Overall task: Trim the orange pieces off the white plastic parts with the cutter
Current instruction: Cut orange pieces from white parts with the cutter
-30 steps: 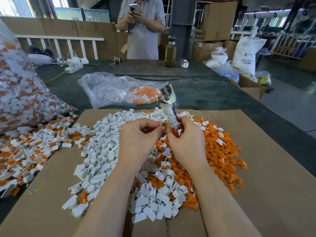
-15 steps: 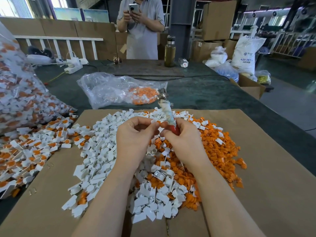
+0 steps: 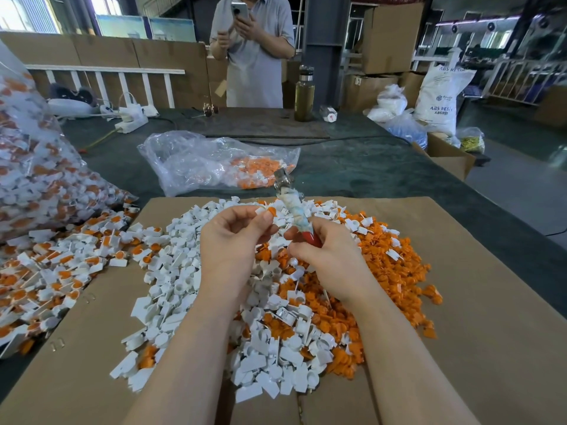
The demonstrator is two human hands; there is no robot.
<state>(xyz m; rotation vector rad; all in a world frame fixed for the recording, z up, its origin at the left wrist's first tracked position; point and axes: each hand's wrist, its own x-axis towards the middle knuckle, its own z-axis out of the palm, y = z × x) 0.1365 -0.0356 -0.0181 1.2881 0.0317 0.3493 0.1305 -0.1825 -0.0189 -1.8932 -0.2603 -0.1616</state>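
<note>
From where I sit, my left hand [image 3: 236,237] is curled in a pinch around one white plastic part [image 3: 260,211] that has an orange piece [image 3: 271,213] on it, held up just above the centre of the frame with the orange end poking toward the right. My right hand [image 3: 325,256] is clenched round the cutter [image 3: 293,207], fingers wrapped over its red grips at the bottom, the taped handles rising up and slightly left to the metal head near the upper middle of the frame. I cannot tell whether the blades are parted; the head is blurred. What the coming move turns on, as I judge it, is this: the orange piece lies just left of the cutter's shaft and below its head, so the part sits beside the handles and not between the blades. The cutter's long axis runs nearly upright, and the part's orange end points across it. I would expect to lift the part, or tip the head down, until the blades straddle the join. Both hands hover over the cardboard sheet [image 3: 460,348], above the mixed pile of white parts [image 3: 171,289] and the orange offcuts [image 3: 392,271] heaped to the right.
</note>
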